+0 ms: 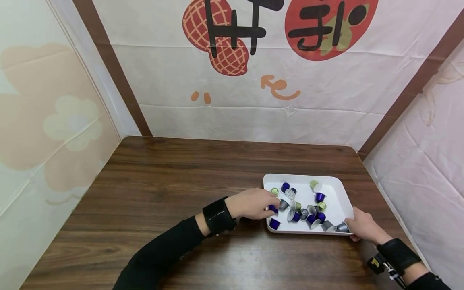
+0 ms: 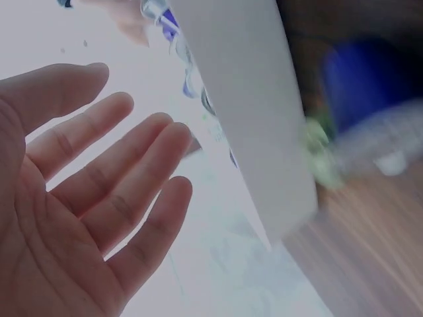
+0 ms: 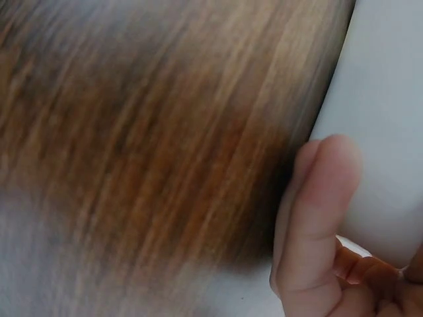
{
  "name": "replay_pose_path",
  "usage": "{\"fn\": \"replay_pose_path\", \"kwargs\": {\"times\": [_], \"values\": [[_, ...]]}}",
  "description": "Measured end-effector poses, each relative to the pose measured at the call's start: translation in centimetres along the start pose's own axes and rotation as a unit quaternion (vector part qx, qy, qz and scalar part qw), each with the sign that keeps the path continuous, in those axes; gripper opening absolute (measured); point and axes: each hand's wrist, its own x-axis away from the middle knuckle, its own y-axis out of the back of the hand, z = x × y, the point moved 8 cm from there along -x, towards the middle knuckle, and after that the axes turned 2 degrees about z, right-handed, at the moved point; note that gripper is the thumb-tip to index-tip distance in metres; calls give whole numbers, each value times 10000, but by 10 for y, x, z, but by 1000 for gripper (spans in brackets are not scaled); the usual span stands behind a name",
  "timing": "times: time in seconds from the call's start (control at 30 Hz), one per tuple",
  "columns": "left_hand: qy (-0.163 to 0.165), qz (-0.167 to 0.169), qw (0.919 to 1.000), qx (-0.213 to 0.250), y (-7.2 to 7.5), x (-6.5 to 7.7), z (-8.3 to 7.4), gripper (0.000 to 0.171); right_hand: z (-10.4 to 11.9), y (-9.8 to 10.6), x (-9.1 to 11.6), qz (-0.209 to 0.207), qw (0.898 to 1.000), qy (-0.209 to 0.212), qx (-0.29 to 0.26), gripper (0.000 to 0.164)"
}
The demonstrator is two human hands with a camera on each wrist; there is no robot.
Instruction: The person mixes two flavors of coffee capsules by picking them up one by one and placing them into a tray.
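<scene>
A white tray [image 1: 335, 201] holds several small coffee capsules, purple, silver and pale green. My left hand [image 1: 255, 203] reaches over its left edge, fingertips beside a purple capsule [image 1: 272, 208]. In the left wrist view this hand [image 2: 92, 191] shows its palm, fingers loosely extended and holding nothing. A blurred blue capsule [image 2: 370, 86] and a pale green one [image 2: 320, 152] appear there beyond the tray's wall [image 2: 244, 99], over wood. My right hand [image 1: 364, 225] grips the tray's front right corner. In the right wrist view its fingers [image 3: 324, 198] lie against the white tray [image 3: 380, 112].
The tray is on a brown wooden table [image 1: 163, 181], toward its right side. Behind the table hangs a white printed cloth [image 1: 235, 121], with more cloth at left and right. Another purple capsule [image 1: 274, 223] lies in the tray's front left corner.
</scene>
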Motion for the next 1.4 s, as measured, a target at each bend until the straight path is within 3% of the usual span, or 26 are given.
{"fn": "replay_pose_path", "kwargs": {"times": [0.13,0.27,0.47,0.8,1.07,1.4], "values": [[232,-151,9991,309,4,20,20,11,-1,1,-1,-11,10000,5,-12,41],[512,-175,9978,376,-1,42,38,8,0,2,-3,5,10000,-2,35,41],[646,-35,9978,135,-16,63,45,19,2,4,-4,16,9999,5,157,42],[367,129,9986,-357,-29,60,30,24,-2,-1,-2,117,9996,-199,150,45],[576,95,9980,-255,-41,65,29,23,-5,-8,1,165,9994,-285,85,45],[769,173,9963,-357,-41,66,36,18,-1,-1,3,62,9995,-282,146,45]]}}
